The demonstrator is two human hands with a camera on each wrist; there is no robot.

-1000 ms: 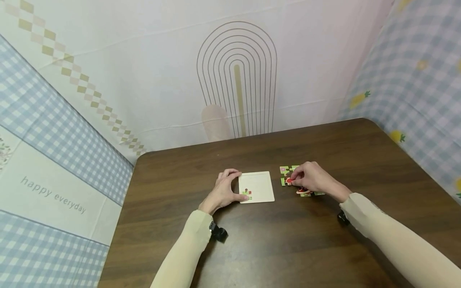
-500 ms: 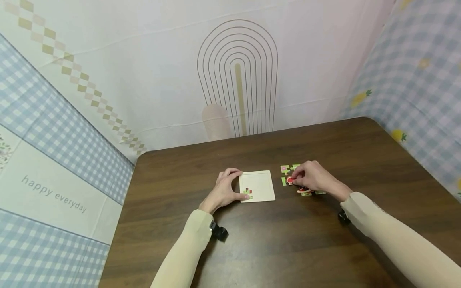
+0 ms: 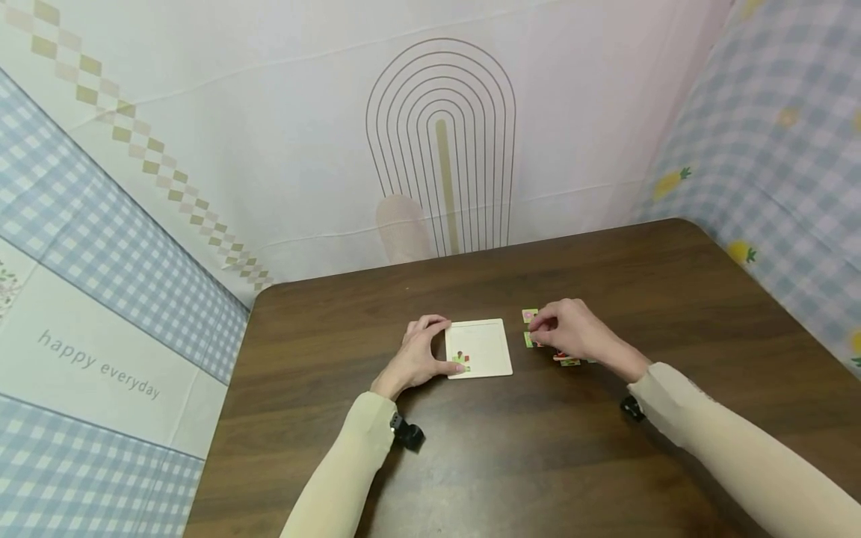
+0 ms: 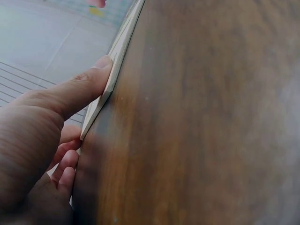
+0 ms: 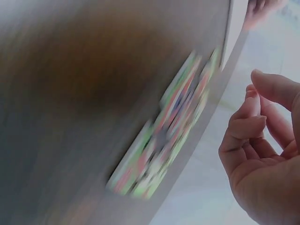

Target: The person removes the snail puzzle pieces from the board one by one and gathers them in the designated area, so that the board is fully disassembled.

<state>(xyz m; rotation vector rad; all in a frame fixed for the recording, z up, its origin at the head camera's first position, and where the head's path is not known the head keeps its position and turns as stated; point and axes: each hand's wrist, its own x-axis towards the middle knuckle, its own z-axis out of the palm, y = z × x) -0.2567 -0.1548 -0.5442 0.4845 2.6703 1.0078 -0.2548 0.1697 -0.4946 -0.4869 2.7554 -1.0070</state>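
Observation:
My left hand [image 3: 418,357] holds the left side of a pale square puzzle tray [image 3: 488,345], its thumb on the near corner and the other fingers behind. In the left wrist view the thumb presses on the tray's edge [image 4: 123,49]. A few green and red puzzle pieces [image 3: 464,359] lie in the tray's near left corner. To the right of the tray, my right hand [image 3: 577,329] hovers over loose puzzle pieces [image 5: 183,112] and hides some of them. Its thumb and index fingertips meet; whether a piece is between them cannot be seen.
The dark wooden table [image 3: 471,463] carries the tray and the loose pieces. Behind it hangs a white patterned cloth [image 3: 303,134]; checked blue cloth [image 3: 773,149] drapes on the right. A small black camera [image 3: 408,435] sits on the left wrist.
My right hand has shifted a little left over the loose pieces, covering the red one it was touching. The left hand and the tray have stayed in place.

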